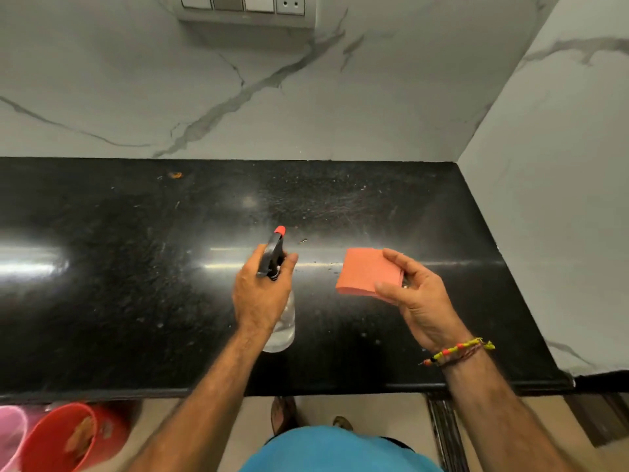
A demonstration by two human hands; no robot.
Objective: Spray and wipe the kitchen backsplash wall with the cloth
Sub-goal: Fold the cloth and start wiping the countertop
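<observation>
My left hand (260, 294) grips a clear spray bottle (284, 325) by its black trigger head, with the red nozzle (279, 230) aimed at the white marble backsplash wall (238, 97). My right hand (417, 298) pinches a folded orange cloth (366, 272) between thumb and fingers, held flat above the black countertop (136, 267). Both hands hover over the counter, well short of the wall.
A switch and socket panel (245, 5) sits high on the backsplash. A side wall (561, 199) closes the counter on the right. A small orange speck (176, 175) lies near the counter's back edge. A red bucket (58, 437) and a pink one (10, 434) stand on the floor at lower left.
</observation>
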